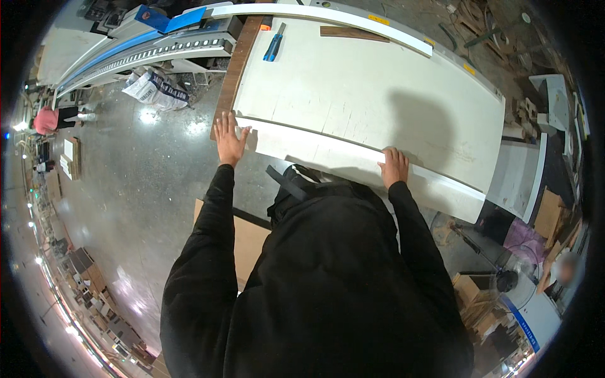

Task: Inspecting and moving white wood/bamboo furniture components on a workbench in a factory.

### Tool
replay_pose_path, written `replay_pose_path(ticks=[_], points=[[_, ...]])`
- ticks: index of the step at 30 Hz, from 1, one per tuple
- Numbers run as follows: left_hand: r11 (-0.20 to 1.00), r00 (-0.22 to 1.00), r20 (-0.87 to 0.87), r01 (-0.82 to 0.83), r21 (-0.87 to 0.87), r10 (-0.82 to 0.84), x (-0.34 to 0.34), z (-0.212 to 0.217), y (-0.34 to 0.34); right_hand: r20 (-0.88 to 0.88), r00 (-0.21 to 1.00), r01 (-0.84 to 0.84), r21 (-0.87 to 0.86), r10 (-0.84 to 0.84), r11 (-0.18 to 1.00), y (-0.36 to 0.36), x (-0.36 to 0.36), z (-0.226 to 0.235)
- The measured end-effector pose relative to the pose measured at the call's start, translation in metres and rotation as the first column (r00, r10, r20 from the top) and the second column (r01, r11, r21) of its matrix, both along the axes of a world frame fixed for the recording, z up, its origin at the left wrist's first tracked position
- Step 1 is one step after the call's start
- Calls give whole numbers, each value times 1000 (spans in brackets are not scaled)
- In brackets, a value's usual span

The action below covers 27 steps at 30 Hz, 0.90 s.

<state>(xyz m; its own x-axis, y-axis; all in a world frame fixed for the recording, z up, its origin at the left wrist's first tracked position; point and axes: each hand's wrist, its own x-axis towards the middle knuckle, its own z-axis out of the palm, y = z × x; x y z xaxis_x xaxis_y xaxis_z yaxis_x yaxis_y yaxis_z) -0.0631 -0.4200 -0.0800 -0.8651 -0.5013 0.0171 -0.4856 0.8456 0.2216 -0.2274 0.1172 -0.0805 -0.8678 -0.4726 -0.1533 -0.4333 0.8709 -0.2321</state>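
Note:
A long white board [302,143] runs along the near edge of a white-topped worktable [315,82], with a thin dark line at its far side. My left hand [230,142] rests at the board's left end, fingers spread, beside the brown edge strip [239,60]. Farther right, my right hand [395,167] lies over the board, its fingers pointing away from me and its thumb out to the side. The undersides of both hands are hidden. A blue-handled chisel-like tool [273,48] and a dark brown wood strip [354,33] lie toward the far side of the table.
A long white strip [328,14] and a metal rail border the table's far edge. Machine rails [145,60] stand at far left, above a white sack [155,89] on the floor. A standing fan [507,277] and wood scraps are at right. A person [53,120] is at far left.

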Motion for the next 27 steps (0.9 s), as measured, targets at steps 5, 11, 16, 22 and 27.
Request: replay_pose_path(ticks=[5, 11, 16, 22, 27], points=[[997, 997, 67, 42, -62, -37, -23, 13, 9, -12, 1000, 13, -14, -13, 1000, 3, 0, -1], [988, 974, 183, 119, 98, -135, -35, 23, 18, 22, 1000, 7, 24, -7, 1000, 0, -1, 2], [987, 965, 227, 108, 115, -132, -40, 30, 20, 2, 1000, 6, 20, -6, 1000, 1, 0, 1], [987, 997, 36, 58, 147, -64, -37, 30, -7, 36, 999, 29, 0, -29, 1000, 4, 0, -2], [875, 918, -57, -352, 332, 392, -4, 7, -75, 21, 1000, 14, -7, -14, 1000, 1, -1, -4]])
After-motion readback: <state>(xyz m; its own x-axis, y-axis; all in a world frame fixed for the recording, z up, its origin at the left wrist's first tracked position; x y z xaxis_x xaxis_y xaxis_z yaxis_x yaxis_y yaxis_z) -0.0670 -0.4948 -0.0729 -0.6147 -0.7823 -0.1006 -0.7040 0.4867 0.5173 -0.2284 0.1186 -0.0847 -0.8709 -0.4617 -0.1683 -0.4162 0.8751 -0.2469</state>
